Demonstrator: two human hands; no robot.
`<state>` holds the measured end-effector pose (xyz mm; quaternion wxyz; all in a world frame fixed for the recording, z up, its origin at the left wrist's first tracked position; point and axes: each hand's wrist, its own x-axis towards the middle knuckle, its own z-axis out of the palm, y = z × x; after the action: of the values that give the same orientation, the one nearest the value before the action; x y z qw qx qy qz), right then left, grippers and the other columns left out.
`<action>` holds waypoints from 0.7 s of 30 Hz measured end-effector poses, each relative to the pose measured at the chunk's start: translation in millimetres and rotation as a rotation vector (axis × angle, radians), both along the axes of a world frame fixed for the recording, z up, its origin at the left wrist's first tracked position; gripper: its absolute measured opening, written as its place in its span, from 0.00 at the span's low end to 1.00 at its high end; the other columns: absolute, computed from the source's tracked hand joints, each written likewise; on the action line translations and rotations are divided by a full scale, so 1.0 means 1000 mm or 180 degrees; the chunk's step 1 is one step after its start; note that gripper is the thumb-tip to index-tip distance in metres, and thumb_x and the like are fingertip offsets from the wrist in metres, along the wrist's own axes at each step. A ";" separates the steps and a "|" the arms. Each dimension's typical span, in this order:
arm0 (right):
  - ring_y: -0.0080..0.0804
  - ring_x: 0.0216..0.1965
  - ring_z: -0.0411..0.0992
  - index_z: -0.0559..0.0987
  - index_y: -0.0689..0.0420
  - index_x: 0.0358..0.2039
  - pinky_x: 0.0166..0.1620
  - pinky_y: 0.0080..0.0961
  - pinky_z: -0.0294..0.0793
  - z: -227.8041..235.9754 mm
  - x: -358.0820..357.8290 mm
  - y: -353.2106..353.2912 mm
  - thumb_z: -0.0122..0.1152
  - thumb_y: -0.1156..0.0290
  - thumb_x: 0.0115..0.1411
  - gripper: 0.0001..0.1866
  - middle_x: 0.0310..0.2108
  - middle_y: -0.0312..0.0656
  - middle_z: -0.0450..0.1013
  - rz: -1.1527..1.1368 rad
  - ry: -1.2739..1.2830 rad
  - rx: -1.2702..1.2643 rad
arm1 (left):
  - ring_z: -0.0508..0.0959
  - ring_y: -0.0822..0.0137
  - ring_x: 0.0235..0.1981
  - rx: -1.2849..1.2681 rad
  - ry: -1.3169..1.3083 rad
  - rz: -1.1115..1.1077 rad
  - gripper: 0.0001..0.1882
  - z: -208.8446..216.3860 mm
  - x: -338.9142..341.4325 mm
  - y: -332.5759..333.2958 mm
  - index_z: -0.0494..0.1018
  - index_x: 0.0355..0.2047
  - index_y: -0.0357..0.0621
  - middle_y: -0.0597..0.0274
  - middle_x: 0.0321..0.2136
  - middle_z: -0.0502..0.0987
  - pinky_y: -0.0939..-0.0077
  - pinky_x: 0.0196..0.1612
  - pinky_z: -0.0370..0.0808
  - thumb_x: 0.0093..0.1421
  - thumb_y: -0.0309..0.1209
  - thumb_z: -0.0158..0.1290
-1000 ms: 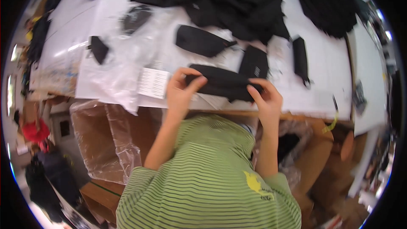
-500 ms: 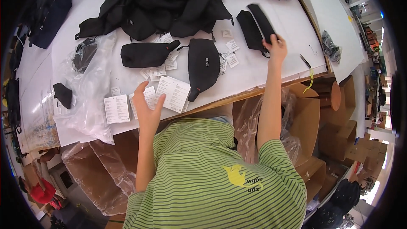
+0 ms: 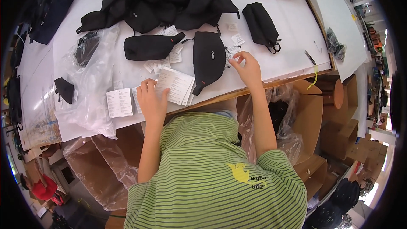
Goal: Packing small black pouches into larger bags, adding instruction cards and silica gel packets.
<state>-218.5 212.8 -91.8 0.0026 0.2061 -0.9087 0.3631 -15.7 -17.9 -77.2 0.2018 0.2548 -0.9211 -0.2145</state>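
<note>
My left hand (image 3: 153,104) rests at the left edge of a fanned stack of white printed cards (image 3: 177,84), fingers bent down and thumb apart on the cards. A black zip pouch (image 3: 208,61) lies just beyond the stack. At its right side my right hand (image 3: 248,71) has thumb and forefinger brought together by a small clump of thin strings and tags (image 3: 229,55); what they pinch is too small to make out. Left of that pouch lies another black pouch (image 3: 150,47), with white labels (image 3: 159,65) around it. A third black pouch (image 3: 260,24) lies at the far right.
A heap of black pouches (image 3: 169,4) covers the far side of the white table. More cards (image 3: 119,103) and a clear plastic bag (image 3: 95,76) lie at left. Scissors-like snips (image 3: 310,57) lie near the right edge. Plastic-lined cartons (image 3: 101,174) stand below the table's front edge.
My right hand has let go of the far-right pouch and moved left to the middle pouch's side. The released pouch now lies flat. My left hand has come down onto the cards.
</note>
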 end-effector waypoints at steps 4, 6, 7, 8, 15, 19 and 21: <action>0.40 0.30 0.71 0.77 0.54 0.31 0.35 0.33 0.68 0.005 -0.019 -0.005 0.64 0.65 0.51 0.09 0.25 0.41 0.69 -0.0347 0.0284 0.0126 | 0.67 0.52 0.36 0.0184 -0.0039 -0.0088 0.16 0.003 0.002 -0.003 0.66 0.31 0.38 0.55 0.33 0.69 0.61 0.40 0.64 0.46 0.27 0.61; 0.40 0.30 0.71 0.77 0.54 0.30 0.35 0.33 0.69 0.000 -0.036 -0.010 0.63 0.66 0.51 0.08 0.25 0.41 0.69 -0.0207 0.0333 0.0415 | 0.67 0.52 0.36 0.0248 -0.0019 -0.0086 0.16 0.002 0.003 -0.003 0.65 0.31 0.37 0.55 0.32 0.69 0.61 0.40 0.64 0.46 0.26 0.61; 0.40 0.30 0.71 0.77 0.55 0.29 0.35 0.33 0.69 -0.003 -0.044 -0.011 0.63 0.66 0.52 0.07 0.25 0.41 0.69 -0.0076 0.0387 0.0706 | 0.66 0.52 0.35 0.0313 0.0005 -0.0092 0.16 0.001 0.002 -0.003 0.65 0.31 0.37 0.55 0.31 0.69 0.60 0.40 0.64 0.46 0.26 0.61; 0.40 0.30 0.71 0.77 0.55 0.29 0.35 0.33 0.69 -0.005 -0.050 -0.011 0.63 0.66 0.52 0.07 0.25 0.41 0.69 -0.0079 0.0403 0.0701 | 0.66 0.52 0.35 0.0308 0.0021 -0.0094 0.16 0.000 0.003 -0.003 0.65 0.31 0.37 0.55 0.31 0.69 0.60 0.40 0.64 0.46 0.26 0.61; 0.32 0.23 0.69 0.76 0.59 0.29 0.30 0.27 0.68 0.033 -0.061 -0.005 0.61 0.70 0.54 0.06 0.26 0.42 0.73 0.0185 0.0510 -0.0101 | 0.67 0.52 0.35 0.0510 -0.0061 -0.0093 0.15 -0.001 0.004 -0.005 0.64 0.31 0.37 0.54 0.31 0.69 0.61 0.39 0.64 0.47 0.25 0.59; 0.19 0.20 0.63 0.74 0.60 0.31 0.27 0.16 0.63 0.062 -0.048 0.022 0.57 0.74 0.57 0.04 0.24 0.38 0.74 -0.0020 -0.0495 -0.1137 | 0.68 0.51 0.33 0.1105 -0.0270 0.0030 0.11 0.011 0.005 -0.004 0.63 0.33 0.37 0.51 0.30 0.69 0.62 0.37 0.66 0.54 0.26 0.55; 0.26 0.24 0.69 0.74 0.58 0.34 0.31 0.20 0.67 0.056 -0.051 0.048 0.58 0.72 0.57 0.06 0.26 0.41 0.74 -0.0065 -0.0569 -0.1171 | 0.68 0.52 0.31 0.1392 -0.0094 0.0158 0.10 0.014 0.003 -0.004 0.62 0.34 0.37 0.51 0.29 0.69 0.63 0.36 0.66 0.57 0.27 0.52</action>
<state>-269.2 261.2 -35.5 -0.0368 0.1599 -0.8257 0.5398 -13.0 -21.7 -63.3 0.1335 0.3183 -0.8489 -0.4004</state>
